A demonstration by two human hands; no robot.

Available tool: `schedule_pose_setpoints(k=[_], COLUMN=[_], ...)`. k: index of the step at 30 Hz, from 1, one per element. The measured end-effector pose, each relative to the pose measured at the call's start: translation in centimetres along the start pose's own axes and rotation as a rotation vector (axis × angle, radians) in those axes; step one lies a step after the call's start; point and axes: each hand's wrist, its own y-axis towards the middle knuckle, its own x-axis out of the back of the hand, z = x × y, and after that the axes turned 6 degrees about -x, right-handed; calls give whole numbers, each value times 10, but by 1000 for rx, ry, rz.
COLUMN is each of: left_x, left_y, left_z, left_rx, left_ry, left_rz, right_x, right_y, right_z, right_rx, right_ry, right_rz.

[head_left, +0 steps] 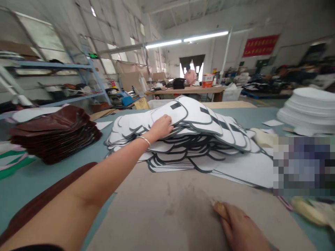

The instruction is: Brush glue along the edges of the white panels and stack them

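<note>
My left hand (162,126), with a bangle (145,140) at the wrist, reaches to a broad heap of white panels (180,155) with dark grey edges. Its fingers are curled at the edge of a top white panel (169,113) that bears a small black patch. Low on the right, my right hand (239,226) is closed around a short wooden handle (221,211). The working end of that tool is too blurred to make out. Under the right hand lies a grey-brown board (146,209) with a dark smudge.
To the left stands a stack of dark red-brown leather pieces (52,136). White foam pieces (309,108) are piled at the right. All rest on a blue-green table (125,113). A blue shelf rack (65,65) is at the left; a person (190,76) is in the background.
</note>
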Motion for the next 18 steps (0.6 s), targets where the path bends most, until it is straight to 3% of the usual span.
schedule_pose_setpoints(k=[5, 10, 18], left_x=[-3, -9, -18], left_y=[17, 22, 15], left_z=[25, 39, 44], left_rx=[-55, -61, 30], left_ry=[-96, -56, 17], left_rz=[-6, -12, -50], right_x=[20, 28, 35], right_y=[5, 9, 12], right_z=[34, 38, 39], right_rx=[-158, -207, -219], right_ry=[-83, -80, -47], right_rz=[86, 90, 121])
